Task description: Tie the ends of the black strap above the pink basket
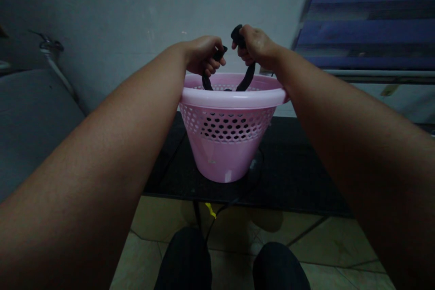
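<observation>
Dim grey wall [102, 18] fills the background, with a blue striped panel [367, 13] off to the right and pale floor tiles [163, 231] under us. Before us stands a low dark table [299, 167], and on it a pink plastic basket [231, 136], upright, its upper wall pierced with holes and its base solid. Our knees [234, 263], in dark cloth, show at the bottom edge, near the table's front.

Both our arms reach forward over the basket. Our left hand [202, 54] is curled tight around one end of a dark piece of cloth [246, 79], and our right hand [256, 45] grips the other end, fingers closed in a fist. The two hands sit close together, just above the basket's far rim. From each fist a dark strand hangs down into the basket, so the cloth forms a loop whose lower part lies inside, hidden behind the rim. We cannot tell what kind of garment it is, nor whether anything else lies in the basket.

We judge that the cloth is partway between basket and open air, held at both ends. Handling it further calls for a steady double grip and enough height for the hanging middle to pass the rim without snagging or tipping the light basket.
</observation>
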Tool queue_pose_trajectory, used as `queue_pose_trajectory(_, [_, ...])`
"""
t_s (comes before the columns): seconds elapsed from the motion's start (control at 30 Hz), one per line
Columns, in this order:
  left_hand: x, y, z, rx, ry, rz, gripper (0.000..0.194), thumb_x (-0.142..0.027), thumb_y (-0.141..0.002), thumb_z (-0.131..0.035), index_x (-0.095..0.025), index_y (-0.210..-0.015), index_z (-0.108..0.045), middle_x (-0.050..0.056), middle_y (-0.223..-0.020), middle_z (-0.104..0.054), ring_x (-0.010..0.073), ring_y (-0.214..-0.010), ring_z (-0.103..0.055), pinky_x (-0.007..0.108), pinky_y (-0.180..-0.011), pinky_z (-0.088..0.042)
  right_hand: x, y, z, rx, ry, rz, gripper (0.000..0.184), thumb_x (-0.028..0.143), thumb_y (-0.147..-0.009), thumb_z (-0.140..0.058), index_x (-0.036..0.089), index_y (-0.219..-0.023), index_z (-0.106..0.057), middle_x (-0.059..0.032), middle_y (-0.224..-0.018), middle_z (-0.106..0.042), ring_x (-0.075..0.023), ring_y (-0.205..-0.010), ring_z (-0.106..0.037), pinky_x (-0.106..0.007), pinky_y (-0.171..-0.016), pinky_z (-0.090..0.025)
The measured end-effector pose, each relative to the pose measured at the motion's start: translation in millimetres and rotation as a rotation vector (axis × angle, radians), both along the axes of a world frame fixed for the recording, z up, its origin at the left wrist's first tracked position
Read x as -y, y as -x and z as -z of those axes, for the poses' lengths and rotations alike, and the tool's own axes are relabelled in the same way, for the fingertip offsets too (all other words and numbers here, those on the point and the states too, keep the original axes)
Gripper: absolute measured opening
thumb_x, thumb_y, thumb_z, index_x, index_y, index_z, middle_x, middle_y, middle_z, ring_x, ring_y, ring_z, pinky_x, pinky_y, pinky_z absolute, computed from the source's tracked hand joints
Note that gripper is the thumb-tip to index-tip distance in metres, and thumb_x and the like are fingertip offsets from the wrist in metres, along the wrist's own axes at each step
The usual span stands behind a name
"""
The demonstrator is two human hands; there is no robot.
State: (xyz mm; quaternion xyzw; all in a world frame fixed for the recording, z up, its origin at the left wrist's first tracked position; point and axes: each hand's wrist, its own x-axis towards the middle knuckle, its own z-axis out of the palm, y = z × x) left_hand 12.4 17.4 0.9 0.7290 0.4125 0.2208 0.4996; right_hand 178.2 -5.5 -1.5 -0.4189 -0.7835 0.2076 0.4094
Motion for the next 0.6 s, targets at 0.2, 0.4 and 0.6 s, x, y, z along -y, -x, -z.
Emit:
queue_pose_trajectory(0.2, [-3,2,1.5,-0.042,-0.026,-0.026,0.024,-0.023,-0.09,-0.031,-0.008,-0.089,-0.049,-0.004,-0.051,-0.017,0.0089,-0.048,-0.013,0.026,-0.049,-0.018,5,1,-1.1,0.043,-0.067,0.063,0.024,0.024,-0.092,-0.031,0.016,-0.078,-0.049,0.0017,-0.057,-0.037,-0.0077,-0.05,-0.033,-0.018,-0.048,-0.025])
queue_pose_trajectory(0.4, [1,3,3.3,-0.016,-0.052,0.002,0.023,-0.017,-0.091,-0.032,-0.005,-0.094,-0.052,-0.004,-0.052,-0.021,0.0079,-0.047,-0.016,0.024,-0.049,-0.018,11,7,-3.1,0.079,-0.081,0.121,0.016,0.02,-0.088,-0.038,0.016,-0.085,-0.054,0.0031,-0.057,-0.044,-0.0072,-0.048,-0.032,-0.02,-0.049,-0.025])
queue_pose_trajectory(0.6, [-5,2,3.9,-0.005,-0.082,-0.049,0.017,-0.014,-0.091,-0.031,-0.012,-0.081,-0.046,-0.005,-0.049,-0.024,0.0058,-0.041,-0.019,0.022,-0.046,-0.015,-8,0,-2.9,0.069,-0.149,0.137,0.021,0.019,-0.091,-0.036,0.016,-0.085,-0.056,0.0028,-0.055,-0.045,-0.0065,-0.043,-0.034,-0.021,-0.046,-0.025])
